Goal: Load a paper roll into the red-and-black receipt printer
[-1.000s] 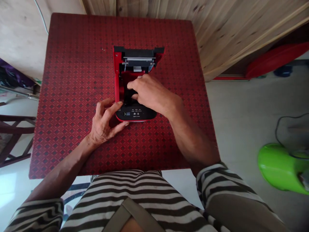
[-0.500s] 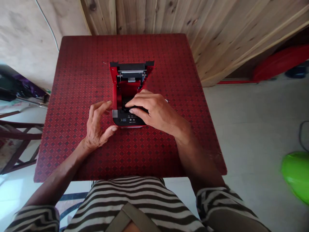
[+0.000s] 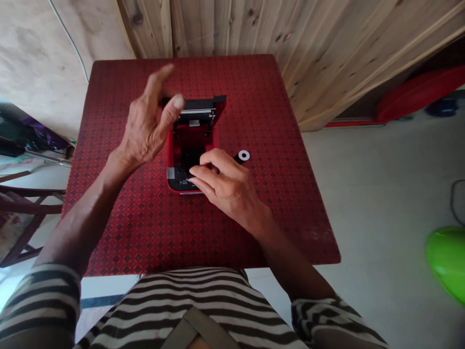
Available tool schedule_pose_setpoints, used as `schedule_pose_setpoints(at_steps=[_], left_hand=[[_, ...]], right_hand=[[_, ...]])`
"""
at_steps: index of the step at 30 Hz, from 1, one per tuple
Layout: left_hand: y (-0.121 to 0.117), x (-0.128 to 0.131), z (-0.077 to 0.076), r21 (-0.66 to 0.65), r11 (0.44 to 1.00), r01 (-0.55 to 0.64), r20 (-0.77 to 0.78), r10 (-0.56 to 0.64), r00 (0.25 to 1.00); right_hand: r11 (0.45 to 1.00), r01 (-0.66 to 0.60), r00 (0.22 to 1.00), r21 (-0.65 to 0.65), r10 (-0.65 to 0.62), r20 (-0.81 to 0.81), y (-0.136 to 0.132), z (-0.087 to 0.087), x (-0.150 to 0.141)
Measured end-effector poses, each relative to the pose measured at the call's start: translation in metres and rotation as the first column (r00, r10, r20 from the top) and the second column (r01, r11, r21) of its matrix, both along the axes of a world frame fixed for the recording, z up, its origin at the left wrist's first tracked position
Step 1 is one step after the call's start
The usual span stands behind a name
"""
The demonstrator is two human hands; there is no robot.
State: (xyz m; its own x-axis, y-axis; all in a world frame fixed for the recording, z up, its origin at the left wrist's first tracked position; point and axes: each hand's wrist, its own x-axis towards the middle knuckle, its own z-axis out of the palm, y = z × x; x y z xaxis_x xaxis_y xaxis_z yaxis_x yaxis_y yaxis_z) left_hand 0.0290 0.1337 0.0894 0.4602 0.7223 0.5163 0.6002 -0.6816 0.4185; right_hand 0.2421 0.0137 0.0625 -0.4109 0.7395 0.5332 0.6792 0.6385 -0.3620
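Observation:
A small red and black printer (image 3: 178,184), probably for labels or receipts, stands on the table with its lid (image 3: 198,103) raised and its inner bay exposed. My left hand (image 3: 147,123) is held up at the lid's left corner, thumb and fingers apart; whether it touches the lid I cannot tell. Over the right front of the printer is my right hand (image 3: 227,186), its fingers drawn together in a pinch. What lies between those fingertips is hidden. Beside that hand, to the right of the printer, lies a black roll with a white ring-shaped end (image 3: 244,155).
The table (image 3: 283,213) has a red patterned cover and backs onto a wooden plank wall (image 3: 218,29). A wooden chair (image 3: 32,208) stands at the left. On the floor at the right is a green bucket-like object (image 3: 446,261).
My left hand has risen from the printer's left side up to its lid. My right hand has drawn back from the bay to the front right, and the roll has come into view.

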Motion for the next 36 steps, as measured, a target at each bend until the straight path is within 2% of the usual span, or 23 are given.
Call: schedule_pose_setpoints(at_steps=[4, 6, 10, 13, 18, 25, 29, 32, 36], left_hand=[[-0.035, 0.001, -0.004, 0.010, 0.996, 0.093, 0.013, -0.093, 0.996], [-0.054, -0.003, -0.009, -0.027, 0.991, 0.128, 0.022, -0.128, 0.992], [-0.074, -0.011, -0.026, -0.066, 0.991, 0.120, -0.003, -0.121, 0.993], [-0.078, -0.013, -0.038, -0.061, 0.991, 0.117, -0.004, -0.117, 0.993], [-0.081, -0.015, -0.051, -0.046, 0.990, 0.135, -0.017, -0.136, 0.991], [-0.078, -0.020, -0.055, 0.026, 0.984, 0.177, -0.105, -0.173, 0.979], [-0.078, -0.019, -0.059, 0.092, 0.976, 0.196, -0.083, -0.189, 0.978], [-0.079, -0.017, -0.062, 0.103, 0.975, 0.196, -0.067, -0.190, 0.980], [-0.087, -0.017, -0.060, 0.072, 0.979, 0.190, -0.057, -0.186, 0.981]], right_hand=[[0.999, 0.002, 0.999, 0.039, -0.004, 0.047, -0.013, -0.006, 0.003], [0.998, -0.003, 0.998, 0.062, -0.001, 0.065, -0.018, -0.008, 0.005], [0.988, 0.046, 0.997, 0.149, -0.055, 0.056, -0.022, -0.013, 0.005], [0.980, 0.086, 0.996, 0.179, -0.090, 0.014, -0.023, -0.015, 0.003], [0.984, 0.117, 0.993, 0.138, -0.112, -0.043, -0.024, -0.020, 0.004], [0.984, 0.120, 0.992, 0.132, -0.113, -0.053, -0.023, -0.025, 0.007], [0.971, 0.128, 0.992, 0.203, -0.124, -0.033, -0.021, -0.023, 0.006], [0.964, 0.126, 0.992, 0.235, -0.124, -0.023, -0.019, -0.019, 0.005], [0.962, 0.177, 0.983, 0.208, -0.163, -0.082, -0.023, -0.016, 0.009]])
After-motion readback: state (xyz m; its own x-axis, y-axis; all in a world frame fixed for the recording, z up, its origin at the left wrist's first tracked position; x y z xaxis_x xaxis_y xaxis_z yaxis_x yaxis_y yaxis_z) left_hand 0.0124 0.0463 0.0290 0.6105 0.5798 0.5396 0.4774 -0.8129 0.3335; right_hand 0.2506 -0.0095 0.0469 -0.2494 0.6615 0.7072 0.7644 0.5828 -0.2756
